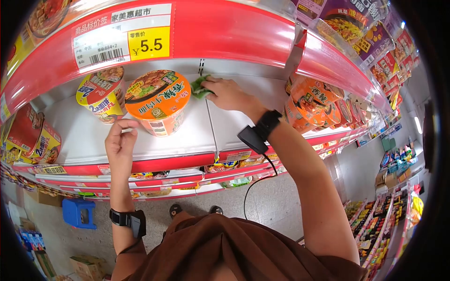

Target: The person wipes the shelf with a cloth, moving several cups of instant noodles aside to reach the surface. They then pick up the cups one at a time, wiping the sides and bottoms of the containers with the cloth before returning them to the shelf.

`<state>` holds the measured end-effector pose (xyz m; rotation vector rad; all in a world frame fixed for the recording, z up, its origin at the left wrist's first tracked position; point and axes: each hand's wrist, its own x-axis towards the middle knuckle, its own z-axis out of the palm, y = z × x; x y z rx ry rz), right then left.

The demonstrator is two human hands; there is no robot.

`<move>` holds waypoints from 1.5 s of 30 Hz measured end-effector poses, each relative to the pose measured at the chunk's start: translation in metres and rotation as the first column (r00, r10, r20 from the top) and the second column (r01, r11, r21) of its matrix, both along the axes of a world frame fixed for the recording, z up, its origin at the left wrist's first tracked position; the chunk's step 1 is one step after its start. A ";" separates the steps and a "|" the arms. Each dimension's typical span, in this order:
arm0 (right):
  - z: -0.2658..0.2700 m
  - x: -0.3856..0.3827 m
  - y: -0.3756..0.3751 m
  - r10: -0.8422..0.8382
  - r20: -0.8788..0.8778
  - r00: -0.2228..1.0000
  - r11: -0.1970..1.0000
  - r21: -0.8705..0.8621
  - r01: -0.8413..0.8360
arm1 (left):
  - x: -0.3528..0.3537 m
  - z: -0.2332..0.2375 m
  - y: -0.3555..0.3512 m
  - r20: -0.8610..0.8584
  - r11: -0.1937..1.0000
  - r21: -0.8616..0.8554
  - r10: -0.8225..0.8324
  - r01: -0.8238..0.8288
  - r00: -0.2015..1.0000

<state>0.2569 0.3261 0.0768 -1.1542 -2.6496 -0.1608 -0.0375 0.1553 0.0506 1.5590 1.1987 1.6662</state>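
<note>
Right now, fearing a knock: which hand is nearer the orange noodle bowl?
Left. The left hand is just lower left of the orange noodle bowl; the right hand holds a green cloth to its right.

A price label (123,36) marked 5.5 is fixed to the red rail (225,28) overhead. A red and yellow noodle cup (101,93) is stood at the back left, orange cups (310,98) are stacked at the right, and a blue stool (78,213) is seen on the floor (281,206).
</note>
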 end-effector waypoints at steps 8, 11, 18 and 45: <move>0.035 0.037 -0.087 0.089 -0.033 0.996 0.946 -0.310 -0.095 | 0.001 0.013 0.002 0.214 0.996 -0.083 -0.019 0.038 0.977; 0.031 0.038 -0.097 0.130 -0.095 0.987 0.970 -0.194 -0.146 | 0.001 0.015 0.003 0.290 0.991 -0.132 0.011 0.028 0.957; 0.010 0.019 -0.019 0.016 0.012 1.000 1.000 -0.025 -0.016 | -0.003 0.019 0.025 0.557 0.977 -0.142 -0.056 0.162 0.829; 0.030 0.039 -0.063 0.044 0.101 0.994 0.995 -0.097 -0.034 | 0.010 0.012 0.030 0.523 0.971 -0.184 -0.035 0.153 0.852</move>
